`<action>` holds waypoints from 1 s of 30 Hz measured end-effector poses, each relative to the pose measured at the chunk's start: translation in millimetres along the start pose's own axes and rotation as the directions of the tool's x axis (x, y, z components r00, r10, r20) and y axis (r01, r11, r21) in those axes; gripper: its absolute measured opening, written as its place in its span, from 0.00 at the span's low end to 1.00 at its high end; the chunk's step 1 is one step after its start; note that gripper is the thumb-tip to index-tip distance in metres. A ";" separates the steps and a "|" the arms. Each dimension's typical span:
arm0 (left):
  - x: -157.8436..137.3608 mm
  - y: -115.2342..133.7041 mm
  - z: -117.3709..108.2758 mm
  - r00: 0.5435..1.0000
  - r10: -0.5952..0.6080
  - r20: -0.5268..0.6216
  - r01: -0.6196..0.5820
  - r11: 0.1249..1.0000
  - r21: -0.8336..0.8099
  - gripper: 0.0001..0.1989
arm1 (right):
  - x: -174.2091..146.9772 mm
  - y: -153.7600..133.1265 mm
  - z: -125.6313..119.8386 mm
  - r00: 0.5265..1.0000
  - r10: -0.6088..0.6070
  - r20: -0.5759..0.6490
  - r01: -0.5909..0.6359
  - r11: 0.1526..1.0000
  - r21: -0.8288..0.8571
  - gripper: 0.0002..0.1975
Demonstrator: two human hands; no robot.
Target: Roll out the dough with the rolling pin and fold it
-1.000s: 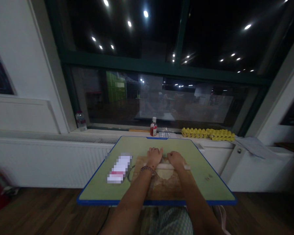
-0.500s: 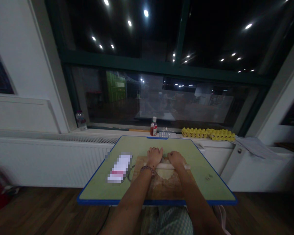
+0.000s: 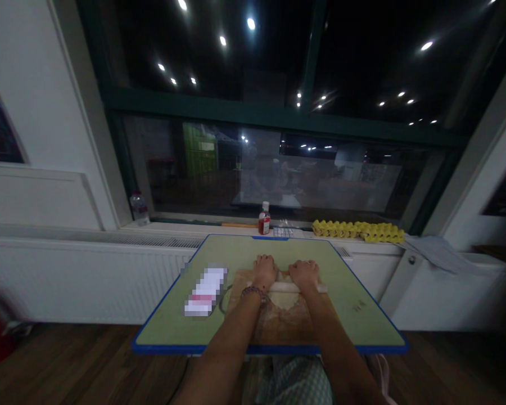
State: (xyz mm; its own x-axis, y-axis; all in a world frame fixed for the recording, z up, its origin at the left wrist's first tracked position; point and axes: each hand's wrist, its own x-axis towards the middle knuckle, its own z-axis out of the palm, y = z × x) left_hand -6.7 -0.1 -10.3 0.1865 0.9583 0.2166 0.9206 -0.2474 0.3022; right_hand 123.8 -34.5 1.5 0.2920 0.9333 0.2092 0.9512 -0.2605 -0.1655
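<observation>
A pale rolling pin [image 3: 284, 287] lies crosswise over a flat, whitish sheet of dough [image 3: 283, 301] on a wooden board [image 3: 282, 332]. Over the pin's left part rests my left hand [image 3: 265, 272], its fingers bent forward and a beaded bracelet at the wrist. My right hand [image 3: 304, 274] covers the pin toward its right end, fingers curled over the far side. The pin's right tip sticks out beyond that hand. Both palms hide part of the pin, and the dough shows between my forearms.
The board sits on a small green table [image 3: 354, 315] with a blue rim. A phone-like blurred item [image 3: 206, 291] lies left. On the windowsill behind stand a bottle of red liquid [image 3: 264, 219], yellow egg cartons [image 3: 358, 230] and a clear bottle [image 3: 139, 209]. Papers [image 3: 436, 253] lie at right.
My right hand has turned slightly, its fingers now pointing more forward and to the right. My left hand has shifted a little to the left. The pin stays nearly in place.
</observation>
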 end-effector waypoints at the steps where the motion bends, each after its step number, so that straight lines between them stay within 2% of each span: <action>1: -0.2 -1.0 0.6 1.000 0.006 0.002 -0.006 1.000 0.002 0.14 | -0.4 0.0 0.9 1.000 0.002 -0.005 -0.002 1.000 -0.005 0.22; 19: -7.4 3.7 -9.6 0.999 0.006 0.042 -0.006 1.000 -0.006 0.13 | -4.6 0.3 0.0 0.998 0.001 0.065 0.000 1.000 -0.013 0.23; 30: -5.8 2.6 -2.3 0.999 0.033 -0.010 -0.033 0.999 -0.002 0.14 | -3.0 0.2 -0.3 0.995 0.000 0.103 0.003 1.000 -0.026 0.24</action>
State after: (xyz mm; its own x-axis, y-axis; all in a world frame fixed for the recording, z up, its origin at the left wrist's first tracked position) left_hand -6.1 -6.6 -8.6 0.2135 0.9481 0.2357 0.9131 -0.2794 0.2968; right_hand 123.2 -37.4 1.1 0.2801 0.9537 0.1092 0.9543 -0.2643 -0.1397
